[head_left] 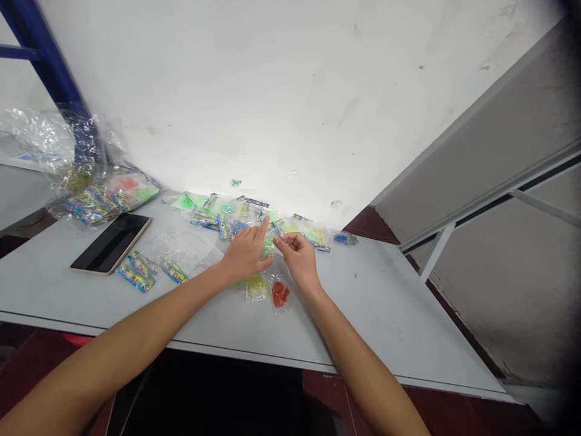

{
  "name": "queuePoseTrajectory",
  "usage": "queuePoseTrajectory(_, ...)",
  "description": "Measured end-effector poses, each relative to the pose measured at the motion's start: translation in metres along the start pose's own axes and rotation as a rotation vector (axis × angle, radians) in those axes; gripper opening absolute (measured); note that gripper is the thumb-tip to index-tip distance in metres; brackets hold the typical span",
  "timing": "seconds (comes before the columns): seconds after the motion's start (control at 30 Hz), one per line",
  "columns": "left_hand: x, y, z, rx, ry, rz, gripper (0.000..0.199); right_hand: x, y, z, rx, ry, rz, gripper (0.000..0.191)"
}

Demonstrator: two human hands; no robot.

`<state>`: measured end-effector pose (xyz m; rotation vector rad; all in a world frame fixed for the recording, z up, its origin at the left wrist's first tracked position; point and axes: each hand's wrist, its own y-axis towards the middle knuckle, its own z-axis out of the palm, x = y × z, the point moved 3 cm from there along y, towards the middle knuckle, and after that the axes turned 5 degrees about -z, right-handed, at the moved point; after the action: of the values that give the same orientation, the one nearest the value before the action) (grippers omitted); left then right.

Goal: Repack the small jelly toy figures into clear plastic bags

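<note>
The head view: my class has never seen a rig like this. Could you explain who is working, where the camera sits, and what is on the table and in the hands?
No robot here: a person works bare-handed, and their head-worn camera looks forward and down. On the pale grey table lie a black-screened phone, bright patterned paper strips, small clear packets with green, yellow and blue contents, and one with red contents. The right hand seems to pinch a green-filled clear packet; the left hand is beside it, its grip unclear.
</note>
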<state>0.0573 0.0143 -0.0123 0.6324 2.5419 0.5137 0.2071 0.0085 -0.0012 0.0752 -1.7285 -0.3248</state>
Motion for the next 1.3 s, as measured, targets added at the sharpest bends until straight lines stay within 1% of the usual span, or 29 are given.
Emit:
queuePoseTrajectory(0.1,0.0,0.0,0.001,-0.006,-0.025,0.008,0.091,-0.001,0.0,0.002,0.016,-0.01,0.045,0.031)
queuePoseTrajectory(0.23,0.002,0.001,0.001,-0.012,-0.029,-0.004,0.088,0.004,-0.003,0.005,0.087,-0.022,0.1,0.027)
queuePoseTrajectory(0.37,0.004,0.001,0.001,-0.002,-0.038,-0.017,0.089,0.01,-0.006,0.004,0.152,-0.077,0.111,0.027)
queuePoseTrajectory(0.47,0.005,0.001,0.0,-0.001,-0.046,-0.019,0.092,0.011,-0.005,0.002,0.176,-0.075,0.103,0.029)
queuePoseTrajectory(0.6,0.003,0.0,-0.003,-0.01,-0.046,-0.012,0.092,0.01,-0.003,0.0,0.152,-0.077,0.103,0.024)
queuePoseTrajectory(0.73,0.001,0.0,-0.005,-0.022,-0.063,-0.007,0.09,0.009,-0.003,0.0,0.104,-0.128,0.041,0.017)
queuePoseTrajectory(0.8,0.001,0.0,-0.005,-0.026,-0.066,0.0,0.087,0.008,-0.003,0.001,0.117,-0.101,0.046,0.015)
queuePoseTrajectory(0.9,-0.001,-0.001,-0.005,-0.018,-0.078,0.016,0.084,0.006,-0.005,0.005,0.214,0.035,0.14,0.019)
queuePoseTrajectory(0.97,-0.003,-0.001,-0.007,-0.001,-0.138,0.016,0.085,0.005,-0.005,0.005,0.249,0.101,0.188,0.022)
queuePoseTrajectory(1.03,-0.003,-0.001,-0.011,0.021,-0.263,-0.051,0.088,0.006,-0.004,0.001,0.228,0.1,0.178,0.022)
queuePoseTrajectory(1.07,-0.002,-0.001,-0.013,0.03,-0.346,-0.123,0.088,0.006,-0.003,-0.002,0.205,0.085,0.161,0.022)
queuePoseTrajectory(1.13,0.003,0.0,-0.015,0.073,-0.54,-0.312,0.081,0.006,0.0,-0.008,0.166,0.067,0.138,0.023)
queuePoseTrajectory(1.2,0.009,0.001,-0.016,0.153,-0.736,-0.462,0.071,0.006,0.002,-0.011,0.154,0.079,0.128,0.026)
queuePoseTrajectory(1.3,0.013,0.003,-0.015,0.291,-0.958,-0.555,0.061,0.005,0.003,-0.012,0.164,0.123,0.109,0.028)
